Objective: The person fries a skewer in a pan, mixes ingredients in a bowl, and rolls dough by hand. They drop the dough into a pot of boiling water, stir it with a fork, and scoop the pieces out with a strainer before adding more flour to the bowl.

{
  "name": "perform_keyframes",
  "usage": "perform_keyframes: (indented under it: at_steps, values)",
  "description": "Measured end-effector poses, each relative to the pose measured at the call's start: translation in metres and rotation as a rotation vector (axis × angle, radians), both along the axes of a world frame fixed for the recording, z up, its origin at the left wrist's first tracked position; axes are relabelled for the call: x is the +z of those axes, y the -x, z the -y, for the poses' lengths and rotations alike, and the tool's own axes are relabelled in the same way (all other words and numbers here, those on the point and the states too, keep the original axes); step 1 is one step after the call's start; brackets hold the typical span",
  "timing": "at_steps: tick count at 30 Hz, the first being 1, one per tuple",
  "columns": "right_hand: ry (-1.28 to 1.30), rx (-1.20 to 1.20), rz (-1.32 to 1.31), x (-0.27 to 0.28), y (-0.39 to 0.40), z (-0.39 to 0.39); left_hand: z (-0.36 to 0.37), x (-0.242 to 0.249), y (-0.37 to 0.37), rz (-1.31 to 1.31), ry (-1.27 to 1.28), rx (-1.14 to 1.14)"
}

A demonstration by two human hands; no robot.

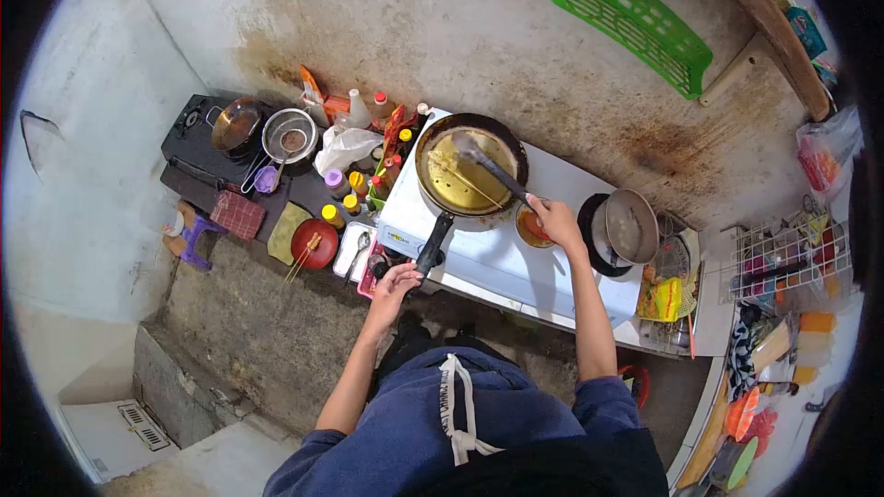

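Observation:
A black frying pan with yellowish oil and some food sits on a white stove. My right hand grips the handle of a metal spatula whose blade reaches into the pan. Just under that hand stands a small bowl of orange sauce. My left hand is at the end of the pan's black handle, fingers curled around its tip.
Left of the stove stand several sauce bottles, a red plate with chopsticks, a strainer and a pot on a black burner. A steel pot sits on the right burner. A green rack hangs on the wall.

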State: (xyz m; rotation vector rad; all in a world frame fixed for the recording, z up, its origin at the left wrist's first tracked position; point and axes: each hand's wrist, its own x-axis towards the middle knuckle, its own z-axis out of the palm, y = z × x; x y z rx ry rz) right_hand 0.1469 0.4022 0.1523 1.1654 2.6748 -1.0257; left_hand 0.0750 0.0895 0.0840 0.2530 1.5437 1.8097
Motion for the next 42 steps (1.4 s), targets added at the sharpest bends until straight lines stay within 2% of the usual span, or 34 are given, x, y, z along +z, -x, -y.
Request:
perform_keyframes:
  at_steps: [2, 4, 6, 9, 11, 12, 14, 18, 20, 21, 23, 27, 29, 32, 35, 38, 42]
  values:
    - [0.006, -0.049, -0.007, 0.002, -0.001, 0.002, 0.000, 0.000, -0.001, -0.003, 0.005, 0.000]
    - [-0.039, -0.029, -0.015, -0.013, 0.000, 0.000, -0.003, 0.002, -0.002, -0.048, 0.115, 0.034]
    - [-0.084, -0.009, -0.024, -0.020, 0.000, -0.002, -0.001, -0.009, -0.001, -0.067, 0.091, 0.035]
    - [0.036, -0.020, -0.040, -0.023, 0.004, -0.002, 0.002, -0.024, 0.002, -0.093, 0.078, 0.043]
    - [-0.167, -0.024, -0.101, -0.028, 0.005, 0.000, 0.004, -0.038, 0.003, -0.102, 0.090, 0.038]
    - [-0.167, -0.028, -0.102, -0.027, 0.005, 0.002, 0.005, -0.046, 0.004, -0.158, 0.144, 0.026]
    - [-0.020, 0.011, 0.001, -0.023, 0.008, 0.002, 0.008, -0.060, 0.004, -0.216, 0.196, 0.012]
    - [0.074, -0.060, -0.051, -0.020, 0.009, 0.004, 0.011, -0.067, 0.000, -0.224, 0.215, -0.020]
    - [-0.120, 0.013, -0.073, -0.026, 0.008, 0.003, 0.011, -0.072, 0.001, -0.201, 0.184, -0.040]
    - [-0.122, 0.012, -0.074, -0.024, 0.007, 0.003, 0.011, -0.072, 0.001, -0.198, 0.189, -0.050]
    - [0.068, -0.045, -0.020, -0.017, 0.006, 0.002, 0.010, -0.073, 0.001, -0.194, 0.193, -0.054]
    - [-0.056, -0.081, -0.049, -0.007, 0.003, 0.005, 0.011, -0.064, 0.000, -0.157, 0.204, -0.064]
    - [-0.085, 0.013, -0.031, -0.007, 0.001, 0.006, 0.009, -0.063, 0.001, -0.147, 0.185, -0.079]
    - [0.029, -0.085, -0.029, 0.002, 0.001, 0.008, 0.009, -0.062, 0.000, -0.157, 0.213, -0.063]
    - [-0.077, -0.079, -0.016, -0.010, 0.000, 0.005, 0.009, -0.057, 0.000, -0.109, 0.207, -0.085]
    - [0.019, -0.040, 0.000, -0.005, -0.004, 0.008, 0.007, -0.060, 0.000, -0.119, 0.176, -0.093]
    - [-0.049, -0.117, -0.065, -0.014, -0.003, 0.007, 0.006, -0.049, -0.001, -0.114, 0.176, -0.101]
